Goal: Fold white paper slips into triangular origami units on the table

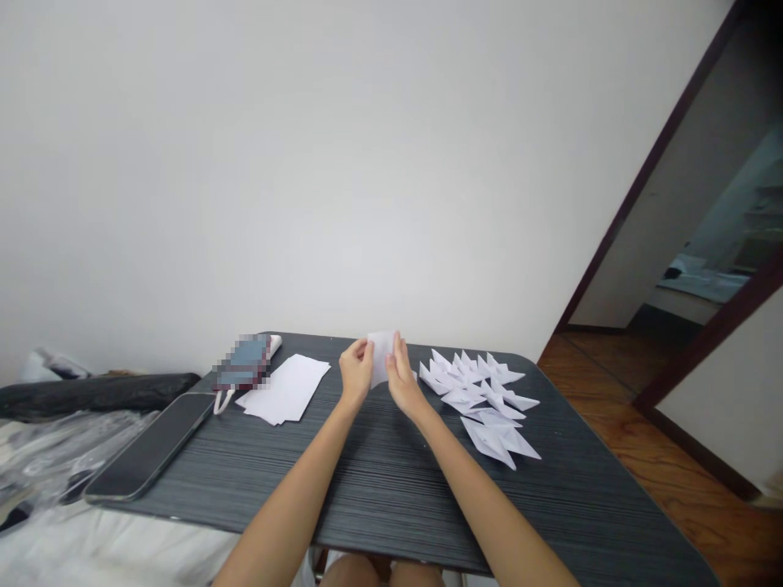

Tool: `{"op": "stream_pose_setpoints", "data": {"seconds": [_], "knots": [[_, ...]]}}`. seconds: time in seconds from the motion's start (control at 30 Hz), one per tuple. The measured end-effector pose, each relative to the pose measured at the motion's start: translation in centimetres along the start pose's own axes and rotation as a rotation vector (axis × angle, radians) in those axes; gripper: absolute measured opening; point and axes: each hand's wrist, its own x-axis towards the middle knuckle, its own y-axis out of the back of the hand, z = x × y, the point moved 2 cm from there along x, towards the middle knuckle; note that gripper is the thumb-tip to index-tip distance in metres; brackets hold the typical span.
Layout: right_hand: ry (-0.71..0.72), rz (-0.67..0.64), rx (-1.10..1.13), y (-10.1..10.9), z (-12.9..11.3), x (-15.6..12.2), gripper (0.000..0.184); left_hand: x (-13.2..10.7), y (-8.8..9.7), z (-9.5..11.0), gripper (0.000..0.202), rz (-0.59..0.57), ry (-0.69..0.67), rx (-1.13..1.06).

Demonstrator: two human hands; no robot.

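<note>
A small piece of white paper [380, 350], seemingly folded, is held up over the far middle of the dark table. My left hand [356, 371] pinches its left side between thumb and fingers. Against the right side lies my right hand [402, 379], fingers fairly straight and close together, gripping the paper with the thumb. To the right of my hands sits a group of several white folded paper boats [480, 387] with pointed ends. On the left is a loose stack of flat white paper sheets [290, 387].
A dark wood-grain table [379, 497] stands against a pale wall. A phone [152, 448] lies at its left edge, beside a blurred-out item [245, 363] with a white loop. Plastic-wrapped things [67, 444] lie left of the table. On the right are a wooden floor [642, 424] and a doorway.
</note>
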Motion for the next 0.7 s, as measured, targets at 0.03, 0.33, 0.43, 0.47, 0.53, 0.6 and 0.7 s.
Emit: {"op": "stream_pose_setpoints", "data": {"seconds": [0.03,0.33,0.43,0.47,0.53,0.6,0.7], "knots": [[-0.02,-0.015,-0.04,-0.3,0.1,-0.3,0.059,-0.4,-0.2,0.1,0.025,-0.026,-0.005,-0.015],[-0.039,-0.068,-0.116,-0.9,-0.4,-1.4,0.053,-1.6,-0.5,0.9,0.025,-0.11,0.055,-0.116],[-0.025,-0.093,-0.117,-0.7,-0.9,-1.8,0.052,-1.3,-0.1,0.8,0.023,-0.095,0.068,-0.105],[-0.007,-0.079,-0.117,-0.4,-1.2,-1.8,0.051,-1.1,0.0,0.8,0.023,-0.087,0.07,-0.093],[0.04,-0.009,-0.103,0.5,-1.7,-1.6,0.052,-0.9,0.3,0.8,0.023,-0.094,0.092,-0.085],[0.047,0.103,-0.05,1.8,-1.9,-1.1,0.051,-0.8,0.3,0.8,0.026,-0.153,0.128,-0.111],[-0.031,0.067,0.036,3.4,-1.5,-0.3,0.035,-1.1,0.0,0.8,0.03,-0.268,0.171,-0.173]]}}
